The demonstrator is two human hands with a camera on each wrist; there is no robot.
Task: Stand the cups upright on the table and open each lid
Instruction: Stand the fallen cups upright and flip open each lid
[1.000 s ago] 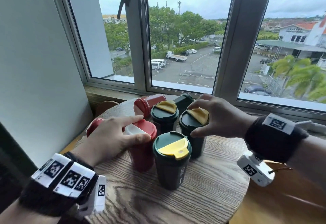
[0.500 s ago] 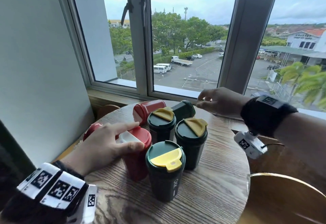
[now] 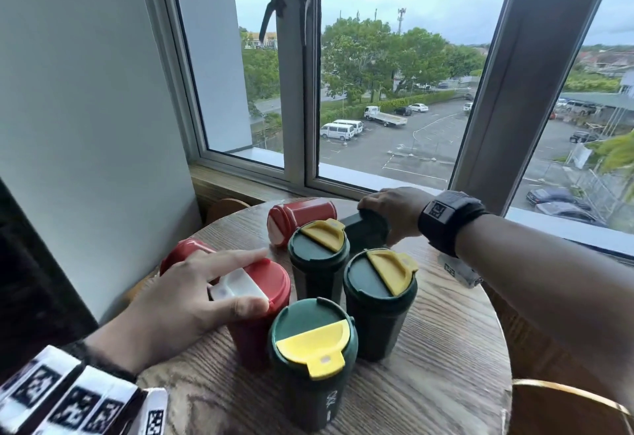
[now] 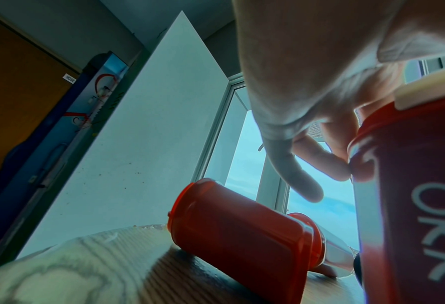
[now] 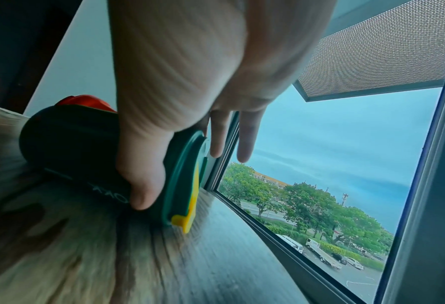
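The right hand (image 5: 164,115) wraps the fallen green cup (image 5: 78,148) at the table's (image 3: 429,366) far edge, gripping just below its lid (image 5: 187,179), and it's stiff, probably light plastic; the left hand (image 3: 192,297) pinches the red cup (image 3: 260,318).

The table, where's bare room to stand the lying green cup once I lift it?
Bare wood lies right of the rightmost upright green cup, out to the table rim, and in front toward you. Crowded: the middle cluster of upright cups and the far edge, where the right hand grips the lying green cup.
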